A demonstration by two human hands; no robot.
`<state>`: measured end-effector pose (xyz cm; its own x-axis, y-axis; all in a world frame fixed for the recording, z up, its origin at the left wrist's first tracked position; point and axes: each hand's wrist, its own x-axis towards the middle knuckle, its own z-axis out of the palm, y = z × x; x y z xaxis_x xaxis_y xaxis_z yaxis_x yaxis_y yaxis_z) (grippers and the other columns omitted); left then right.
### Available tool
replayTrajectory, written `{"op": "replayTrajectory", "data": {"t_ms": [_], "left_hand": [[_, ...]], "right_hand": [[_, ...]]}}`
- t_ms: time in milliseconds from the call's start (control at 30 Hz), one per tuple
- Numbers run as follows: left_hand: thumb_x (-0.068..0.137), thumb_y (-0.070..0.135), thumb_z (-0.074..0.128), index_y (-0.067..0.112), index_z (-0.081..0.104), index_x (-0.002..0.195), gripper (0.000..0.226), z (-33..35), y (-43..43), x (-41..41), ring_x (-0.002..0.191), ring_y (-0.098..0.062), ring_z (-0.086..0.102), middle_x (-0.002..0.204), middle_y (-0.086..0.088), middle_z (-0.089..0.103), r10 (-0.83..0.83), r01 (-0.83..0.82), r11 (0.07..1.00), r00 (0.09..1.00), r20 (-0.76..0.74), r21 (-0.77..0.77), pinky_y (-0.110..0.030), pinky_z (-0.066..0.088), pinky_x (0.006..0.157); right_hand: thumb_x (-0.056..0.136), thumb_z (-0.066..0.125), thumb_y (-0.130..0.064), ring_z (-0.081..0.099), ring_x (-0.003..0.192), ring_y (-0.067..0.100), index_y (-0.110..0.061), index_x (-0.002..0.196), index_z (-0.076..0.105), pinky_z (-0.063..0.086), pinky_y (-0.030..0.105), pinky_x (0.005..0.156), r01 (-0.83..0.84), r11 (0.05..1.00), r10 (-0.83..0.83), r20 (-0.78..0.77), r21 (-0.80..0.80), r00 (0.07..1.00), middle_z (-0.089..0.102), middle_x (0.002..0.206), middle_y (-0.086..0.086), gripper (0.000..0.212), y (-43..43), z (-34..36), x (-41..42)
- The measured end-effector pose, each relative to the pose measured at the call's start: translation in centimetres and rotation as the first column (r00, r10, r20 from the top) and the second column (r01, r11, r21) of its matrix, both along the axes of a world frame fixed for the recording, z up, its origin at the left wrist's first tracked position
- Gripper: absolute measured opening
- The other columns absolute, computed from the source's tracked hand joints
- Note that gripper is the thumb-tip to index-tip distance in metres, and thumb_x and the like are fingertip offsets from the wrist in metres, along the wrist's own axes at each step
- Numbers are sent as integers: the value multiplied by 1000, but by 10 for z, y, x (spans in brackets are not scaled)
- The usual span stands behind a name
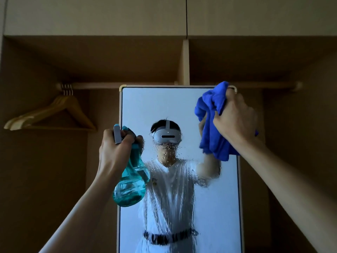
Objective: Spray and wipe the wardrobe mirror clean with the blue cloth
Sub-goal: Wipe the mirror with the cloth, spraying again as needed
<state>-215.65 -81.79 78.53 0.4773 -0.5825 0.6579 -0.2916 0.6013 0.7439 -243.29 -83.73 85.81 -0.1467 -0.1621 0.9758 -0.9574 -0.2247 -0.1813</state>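
The tall wardrobe mirror [160,106] stands straight ahead in a pale frame. Its middle is wet, with droplets and streaks running down over my reflection. My left hand [116,154] grips the neck of a teal spray bottle [130,185] in front of the mirror's left edge; a finger is on the trigger. My right hand [235,119] holds the bunched blue cloth [211,125] up at the mirror's upper right corner. Whether the cloth touches the glass I cannot tell.
The mirror stands in an open brown wardrobe. A wooden rail [94,85] runs across above the mirror, with several wooden hangers [54,114] at its left end. A vertical divider [186,61] rises above the mirror's top, and closed upper doors [94,15] lie higher.
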Motion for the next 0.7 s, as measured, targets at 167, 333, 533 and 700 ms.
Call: {"op": "replayTrajectory", "data": {"t_ms": [167,333,533,700], "left_hand": [[90,26,64,21,54,107,20,-3,2,6,92,-26,59,99,-4,61,-8,7,1000,1000,20,21,-43,47,78],[82,29,65,22,55,97,19,-7,7,13,90,-27,61,95,-4,62,-44,44,998,999,-4,42,-46,48,79],[84,22,64,17,54,97,17,-18,13,20,88,-32,62,94,-11,62,-123,129,988,990,-67,84,-43,49,73],[69,31,63,12,54,103,39,-28,18,26,83,-27,58,92,-9,59,-191,198,972,979,-66,128,-43,46,73]], "right_hand": [[87,65,-26,64,78,35,-11,125,47,39,35,59,-57,998,58,-98,13,993,58,103,11,44,5,-8,41],[84,67,-23,63,78,35,-11,125,46,28,33,58,-85,995,93,-179,56,979,57,103,9,48,9,-16,101],[82,67,-18,56,70,27,-13,123,46,30,31,54,-157,982,183,-307,107,934,56,101,7,46,15,-23,162],[83,63,-17,62,82,30,-14,119,46,33,35,61,-143,973,215,-483,183,849,55,104,6,39,20,-18,183]]}}
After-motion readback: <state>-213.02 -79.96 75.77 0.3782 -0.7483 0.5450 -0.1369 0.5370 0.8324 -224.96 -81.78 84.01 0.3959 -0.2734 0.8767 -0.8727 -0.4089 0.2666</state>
